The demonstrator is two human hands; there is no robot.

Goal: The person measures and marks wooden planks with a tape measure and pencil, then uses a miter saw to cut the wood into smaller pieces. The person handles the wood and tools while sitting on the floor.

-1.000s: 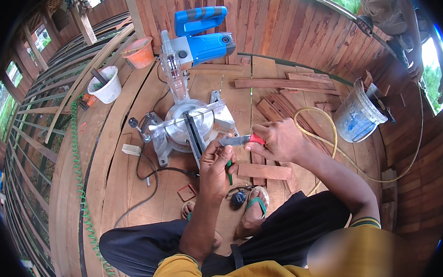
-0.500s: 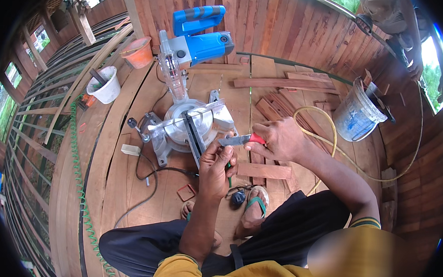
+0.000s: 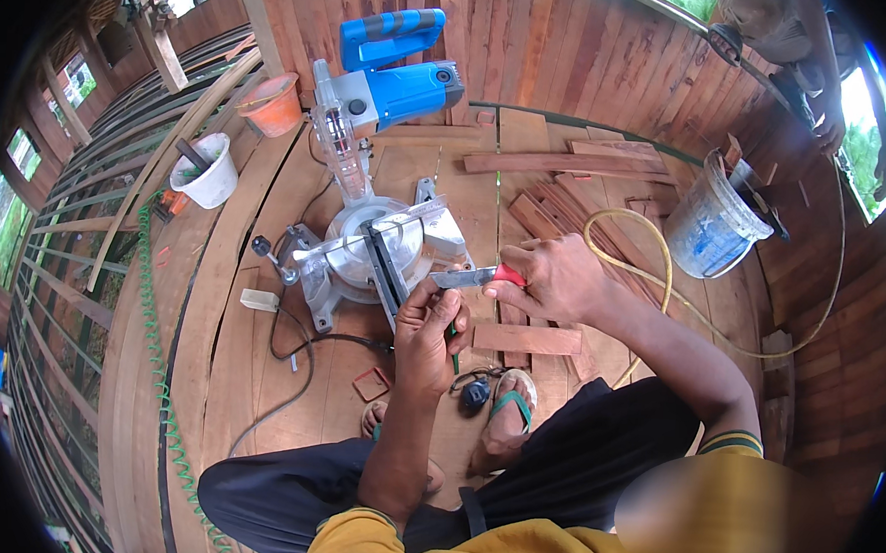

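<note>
A: Where is your knife [image 3: 479, 276] sitting?

B: Mid-frame. Your right hand [image 3: 553, 279] is gripping its red handle, fingers curling closed around it, and the blade is pointing left.

A: And your left hand [image 3: 426, 338]?

B: It is holding up just below the blade, its fingers closing on a slim green stick [image 3: 454, 353], which is mostly hiding behind them. Whether your left fingertips are touching the blade, I cannot tell.

A: Any writing showing near you?

B: Nothing I am managing to read. Any marking on the blade or on the blue saw [image 3: 413, 93], standing left of centre and reaching into the upper frame, is coming out too small. A little dark mark is showing on your yellow shirt [image 3: 509, 552] at the lower edge, also too small. The white bucket [image 3: 718, 226] at upper right is carrying a blue patch, blurring too much for reading.

A: What else is lying around you?

B: A tape measure [image 3: 475, 393] is resting below centre, beside your sandal [image 3: 512, 408]. A short board [image 3: 527, 339] is lying just below your right hand, and a yellow hose [image 3: 670, 258] is looping to the right of it. At upper left, a white tub [image 3: 208, 176] and an orange tub [image 3: 271, 107] are standing near each other.
</note>
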